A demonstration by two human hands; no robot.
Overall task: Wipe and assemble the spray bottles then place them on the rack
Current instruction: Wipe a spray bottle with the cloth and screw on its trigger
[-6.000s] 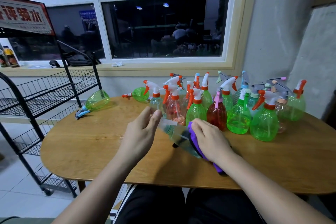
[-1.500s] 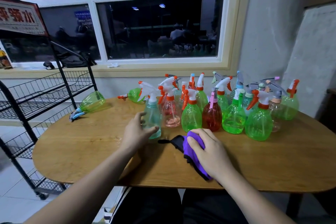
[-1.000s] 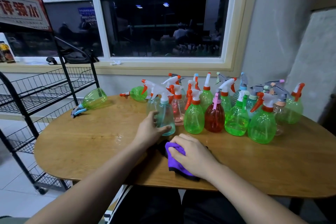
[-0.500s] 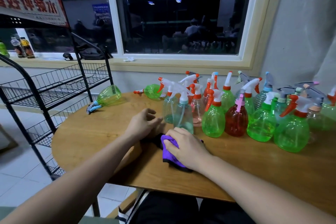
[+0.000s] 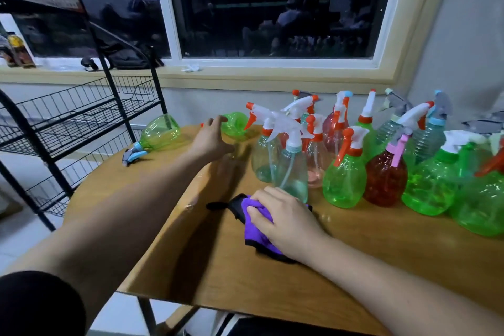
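Observation:
My right hand (image 5: 286,219) presses a purple cloth (image 5: 257,229) onto the wooden table (image 5: 218,275). My left hand (image 5: 211,138) is stretched out, fingers apart, right beside a green bottle (image 5: 236,124) lying on its side at the table's far edge; I cannot tell if it touches it. A pale blue bottle with a white trigger (image 5: 290,172) stands upright just behind the cloth. A second green bottle with a blue trigger (image 5: 161,133) lies on its side at the far left of the table.
Several upright spray bottles, green, red and clear (image 5: 387,172), crowd the right half of the table. A black wire rack (image 5: 68,117) stands left of the table. A window sill (image 5: 218,76) runs behind.
My left hand let go of the pale blue bottle, which now stands upright, and reached far forward to the lying green bottle. My right hand stays on the cloth.

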